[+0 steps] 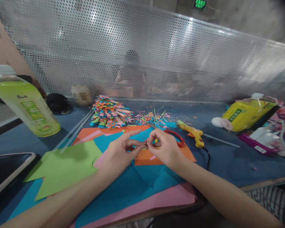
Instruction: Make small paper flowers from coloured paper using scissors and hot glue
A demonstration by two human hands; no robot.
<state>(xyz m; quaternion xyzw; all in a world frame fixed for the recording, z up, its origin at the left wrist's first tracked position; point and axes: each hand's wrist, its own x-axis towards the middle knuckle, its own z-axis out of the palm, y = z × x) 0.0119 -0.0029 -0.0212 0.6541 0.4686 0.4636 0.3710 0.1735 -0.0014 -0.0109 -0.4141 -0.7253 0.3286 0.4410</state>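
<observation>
My left hand (121, 148) and my right hand (166, 148) meet fingertip to fingertip above the coloured paper. Both are closed in a pinch; whatever is between the fingertips is too small to make out. Under them lie blue paper (133, 186), orange paper (188, 155), pink paper (173, 198) and a cut green sheet (71, 163). Red-handled scissors (181, 139) lie partly hidden behind my right hand. Beyond my hands stands a cone (110, 114) covered in small folded paper strips, beside a heap of paper scraps (152, 118).
To the right lies a yellow glue gun (192, 133) with its cord. Clear glue sticks (77, 129), a drink bottle (28, 106) and a phone (8, 172) are at left. A yellow package (243, 114) and purple power strip (258, 145) sit right. Behind a perforated metal panel (161, 41) sits a person.
</observation>
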